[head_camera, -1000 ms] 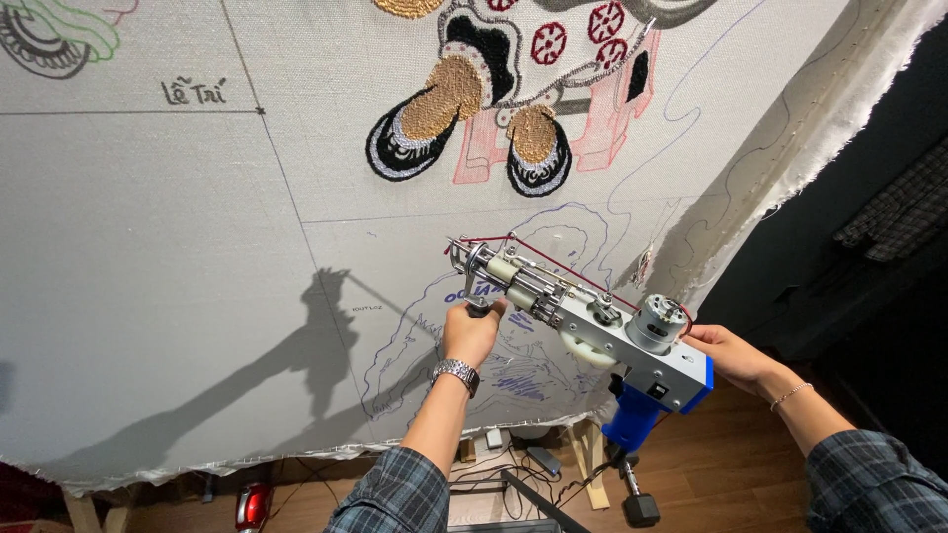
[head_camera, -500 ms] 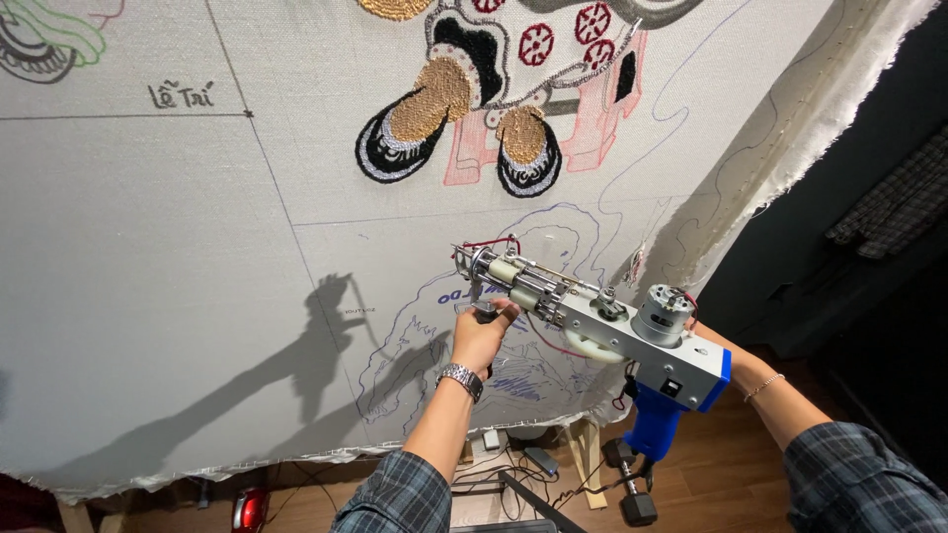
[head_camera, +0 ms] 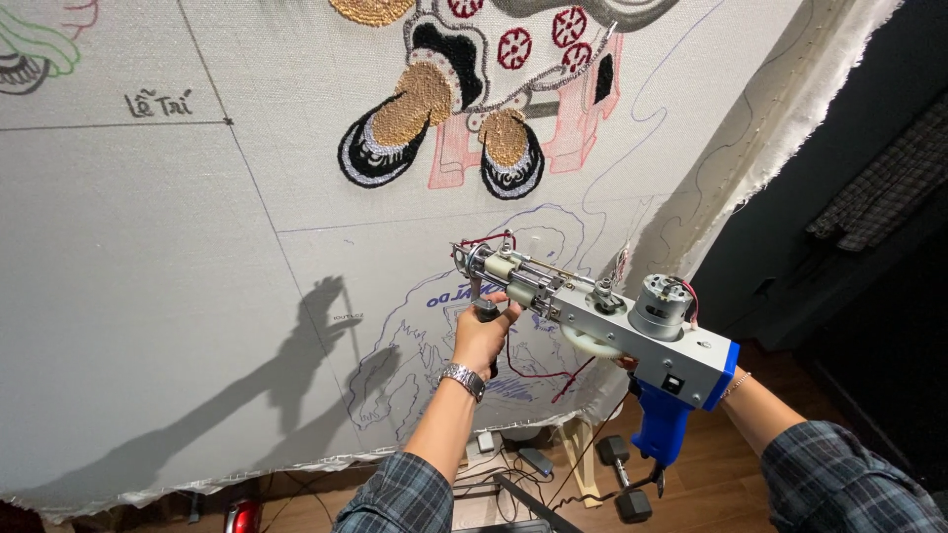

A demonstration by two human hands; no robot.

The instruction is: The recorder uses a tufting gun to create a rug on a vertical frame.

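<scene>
A silver tufting gun [head_camera: 602,316] with a blue grip [head_camera: 660,431] points at a stretched grey cloth [head_camera: 148,296]. My left hand [head_camera: 482,334] is closed around the gun's black front handle. My right hand [head_camera: 632,367] is mostly hidden behind the gun body, where it grips the blue grip. Dark red yarn [head_camera: 533,370] hangs in a loop under the gun. The gun's tip sits near blue outline drawings [head_camera: 434,345] low on the cloth. Above them is a tufted figure in black, gold and white [head_camera: 444,118].
The cloth's frayed right edge [head_camera: 790,128] runs diagonally down a wooden frame. Below are a wooden floor, a black dumbbell [head_camera: 622,484], cables and a pedal-like device [head_camera: 533,462]. A dark area lies to the right. Ruled lines cross the cloth.
The gun and both hands have shifted slightly right and down along the cloth. The view has tilted, so the tufted figure sits higher in the frame.
</scene>
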